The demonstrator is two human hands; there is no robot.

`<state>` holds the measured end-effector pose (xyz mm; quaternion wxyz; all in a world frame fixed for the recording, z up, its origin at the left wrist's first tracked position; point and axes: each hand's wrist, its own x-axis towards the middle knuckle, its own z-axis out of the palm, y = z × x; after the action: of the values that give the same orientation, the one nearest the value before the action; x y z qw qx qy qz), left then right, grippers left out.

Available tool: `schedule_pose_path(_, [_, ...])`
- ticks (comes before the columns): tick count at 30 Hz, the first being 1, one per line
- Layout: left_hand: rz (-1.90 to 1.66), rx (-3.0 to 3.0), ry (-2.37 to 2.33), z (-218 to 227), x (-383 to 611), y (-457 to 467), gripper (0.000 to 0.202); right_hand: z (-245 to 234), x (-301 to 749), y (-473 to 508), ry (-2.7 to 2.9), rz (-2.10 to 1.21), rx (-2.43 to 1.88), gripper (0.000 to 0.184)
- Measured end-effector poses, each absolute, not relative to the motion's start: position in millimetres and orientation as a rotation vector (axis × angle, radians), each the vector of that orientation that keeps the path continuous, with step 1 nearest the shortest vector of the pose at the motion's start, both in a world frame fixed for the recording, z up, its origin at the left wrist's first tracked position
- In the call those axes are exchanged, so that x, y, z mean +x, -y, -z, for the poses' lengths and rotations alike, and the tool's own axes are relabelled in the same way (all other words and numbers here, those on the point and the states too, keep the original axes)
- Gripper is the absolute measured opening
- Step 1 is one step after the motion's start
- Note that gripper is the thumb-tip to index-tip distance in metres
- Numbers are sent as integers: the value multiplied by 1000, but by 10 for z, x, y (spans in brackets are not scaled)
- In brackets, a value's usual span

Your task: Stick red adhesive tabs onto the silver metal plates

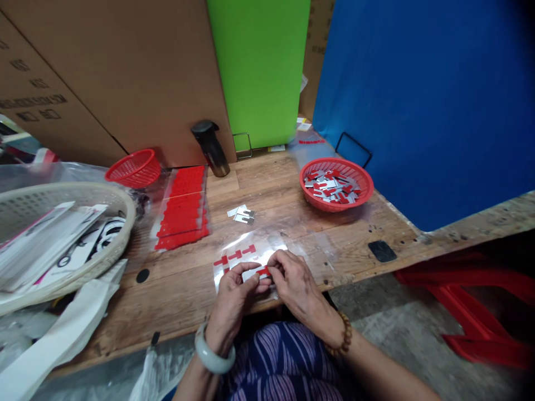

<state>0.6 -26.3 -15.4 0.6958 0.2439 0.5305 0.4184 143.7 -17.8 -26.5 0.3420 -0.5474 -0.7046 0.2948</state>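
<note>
Between my fingers is a small flat metal plate (251, 273) with a red sticker (263, 272) at its right end. My left hand (237, 288) pinches the plate from the left, thumb on top. The fingertips of my right hand (291, 278) are closed at the sticker's right edge; whether they grip the sticker or only press it, I cannot make out. Under and behind my hands lies a clear sheet (219, 273) bearing several red T-shaped stickers (235, 254). Farther back on the table rest a few bare metal plates (244, 215).
At the right, a red basket (336, 209) holds many plates with red stickers. Stacked red sticker sheets (181, 206) lie left, near a small red basket (134, 170) and a dark tumbler (212, 149). A large white basket (129, 223) stands far left. Blue (418, 111) and green panels (261, 72) rise behind.
</note>
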Motion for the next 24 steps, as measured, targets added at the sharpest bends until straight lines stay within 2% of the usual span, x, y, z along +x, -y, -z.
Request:
schedule_pose_path(9, [-960,543,-1174,203,-3,249,36,242,1426,182,1905,-675,-1455,12])
schedule_pose_path(18, [-1010,509,-1195,204,22,205,32,341,1427,148,1662,-949,-1352,13])
schedule_pose_path(22, [-994,515,-1186,222,18,191,32,373,1463,118,1456,-1137,-1347,33])
schedule_pose_path(24, [-986,509,-1186,229,14,194,31,370,1518,88,1399,-1181,-1343,34])
